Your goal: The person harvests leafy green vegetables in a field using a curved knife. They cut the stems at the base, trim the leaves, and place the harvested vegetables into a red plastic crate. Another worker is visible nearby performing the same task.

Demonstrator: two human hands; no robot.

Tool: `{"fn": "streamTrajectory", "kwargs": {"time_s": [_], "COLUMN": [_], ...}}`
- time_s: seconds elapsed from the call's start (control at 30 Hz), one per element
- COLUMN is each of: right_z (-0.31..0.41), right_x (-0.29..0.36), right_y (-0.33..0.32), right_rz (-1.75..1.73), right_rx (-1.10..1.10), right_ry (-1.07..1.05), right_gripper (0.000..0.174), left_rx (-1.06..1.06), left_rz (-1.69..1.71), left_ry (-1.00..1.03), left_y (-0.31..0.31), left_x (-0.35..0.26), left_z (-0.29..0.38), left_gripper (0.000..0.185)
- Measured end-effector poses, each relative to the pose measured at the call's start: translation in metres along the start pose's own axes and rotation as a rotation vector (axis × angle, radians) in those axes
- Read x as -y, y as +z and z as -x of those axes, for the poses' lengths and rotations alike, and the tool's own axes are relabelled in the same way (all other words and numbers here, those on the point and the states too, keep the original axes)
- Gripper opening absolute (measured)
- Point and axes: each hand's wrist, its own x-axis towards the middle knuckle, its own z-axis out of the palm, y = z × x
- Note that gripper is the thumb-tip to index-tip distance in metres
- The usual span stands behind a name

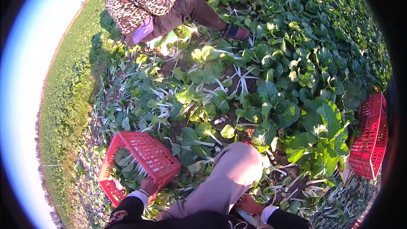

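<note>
With my left hand (148, 186) I grip the near rim of a red plastic crate (149, 152). The crate is tilted, and leafy greens with white stalks (128, 165) lie inside it. My right hand (246, 204) is low beside my bent knee, partly hidden by my leg; whether it holds something cannot be told. A pale, light-coloured item shows just under it. In front of my knee, cut leaves and white stalks (203, 136) lie scattered on the soil. Growing leafy greens (283, 108) stand ahead and to the right.
A co-worker (143, 3) in a patterned top and dark trousers sits among the plants at the top left, with pale stalks at the hand. Another red plastic crate (369, 136) stands at the far right. Grass (73, 101) runs along the left side.
</note>
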Motion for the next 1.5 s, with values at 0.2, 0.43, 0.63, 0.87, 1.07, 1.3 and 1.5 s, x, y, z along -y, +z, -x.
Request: {"fn": "streamTrajectory", "kwargs": {"time_s": [0.2, 0.43, 0.63, 0.87, 1.07, 1.3, 1.5], "right_z": [0.010, 0.040, 0.082, 0.180, 0.268, 0.259, 0.181], "right_x": [-0.007, -0.030, -0.003, 0.080, 0.086, -0.021, -0.116], "right_y": [-0.025, -0.041, -0.107, -0.170, -0.175, -0.185, -0.208], "right_rz": [0.068, 0.350, 0.694, 0.587, 0.383, 0.477, 0.460], "right_rx": [-0.209, -0.484, -0.693, -0.830, -1.040, -0.839, -0.744], "right_ry": [0.114, 0.009, 0.203, 0.400, 0.528, 0.457, 0.244], "right_gripper": [0.023, 0.026, 0.030, 0.022, 0.021, 0.031, 0.021], "left_rx": [0.072, -0.135, -0.595, -0.683, -0.520, -0.512, -0.338], "left_rz": [0.058, 0.514, 1.027, 1.296, 1.522, 1.391, 1.412], "left_ry": [-0.011, 0.057, -0.567, -0.576, -0.691, -0.664, -0.716], "left_y": [-0.010, -0.014, -0.002, 0.004, -0.003, -0.006, -0.006], "left_x": [-0.009, -0.019, 0.027, 0.055, 0.077, 0.036, -0.029], "left_z": [-0.002, -0.001, -0.075, -0.132, -0.150, -0.117, -0.083], "left_gripper": [0.026, 0.041, 0.030, 0.027, 0.020, 0.015, 0.010]}}
